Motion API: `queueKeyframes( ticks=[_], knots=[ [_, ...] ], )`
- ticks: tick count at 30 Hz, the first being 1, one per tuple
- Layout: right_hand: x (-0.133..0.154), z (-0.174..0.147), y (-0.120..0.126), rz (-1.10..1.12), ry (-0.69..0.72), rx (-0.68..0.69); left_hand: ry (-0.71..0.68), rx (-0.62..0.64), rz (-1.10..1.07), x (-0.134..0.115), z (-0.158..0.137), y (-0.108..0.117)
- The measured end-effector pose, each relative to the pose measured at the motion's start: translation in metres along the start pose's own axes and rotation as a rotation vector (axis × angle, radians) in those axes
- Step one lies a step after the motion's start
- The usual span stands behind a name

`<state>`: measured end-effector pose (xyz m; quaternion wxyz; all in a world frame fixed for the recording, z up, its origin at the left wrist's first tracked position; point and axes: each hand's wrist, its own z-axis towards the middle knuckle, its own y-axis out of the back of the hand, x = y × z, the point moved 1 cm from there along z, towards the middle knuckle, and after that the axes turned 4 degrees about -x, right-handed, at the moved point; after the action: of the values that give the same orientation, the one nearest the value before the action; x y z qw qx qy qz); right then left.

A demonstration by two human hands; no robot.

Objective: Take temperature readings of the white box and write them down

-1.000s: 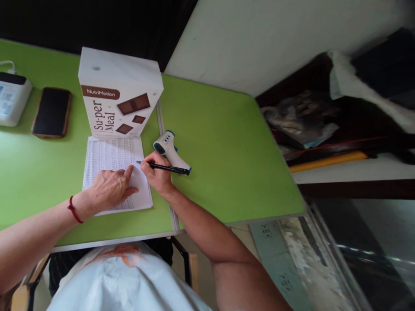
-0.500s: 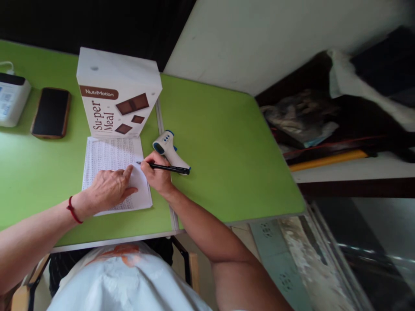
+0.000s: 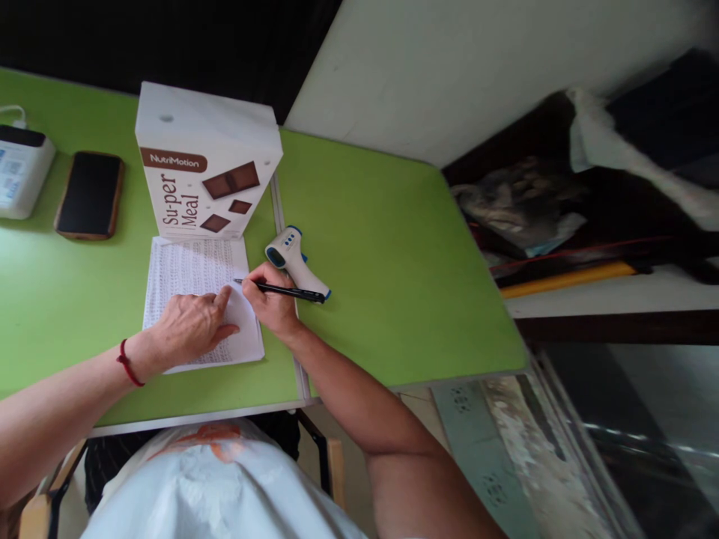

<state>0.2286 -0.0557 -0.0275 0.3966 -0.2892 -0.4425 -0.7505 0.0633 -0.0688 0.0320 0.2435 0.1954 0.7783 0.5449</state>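
A stack of white paper (image 3: pixel 194 262) covered in rows of small writing lies on the green table. My left hand (image 3: pixel 194 327) rests flat across it, thumb and index finger stretched apart, holding nothing. In my right hand (image 3: pixel 273 303), at the paper's right edge, is a black pen (image 3: pixel 289 290) gripped between the fingers; its tip points left onto the sheet, near my left index fingertip. Just beyond the right hand lies a white and blue infrared thermometer (image 3: pixel 295 262), its handle end partly behind the pen.
Right behind the paper stands a white box (image 3: pixel 207 165) with chocolate pictures. A phone (image 3: pixel 90 196) and a white device with a cable (image 3: pixel 22 172) lie on the left of the green table (image 3: pixel 393 269). At right is a cluttered dark shelf (image 3: pixel 607 202).
The pen has tilted slightly and its tip has shifted a little to the left on the paper. My left hand stays in place.
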Motion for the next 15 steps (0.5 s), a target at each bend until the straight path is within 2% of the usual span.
queueKeyframes(
  ticks=[15],
  knots=[
    [-0.0002,0.0009,0.0006,0.016,0.001,0.003,-0.007,0.0,-0.026,0.0004,-0.0003,0.0001]
  ],
)
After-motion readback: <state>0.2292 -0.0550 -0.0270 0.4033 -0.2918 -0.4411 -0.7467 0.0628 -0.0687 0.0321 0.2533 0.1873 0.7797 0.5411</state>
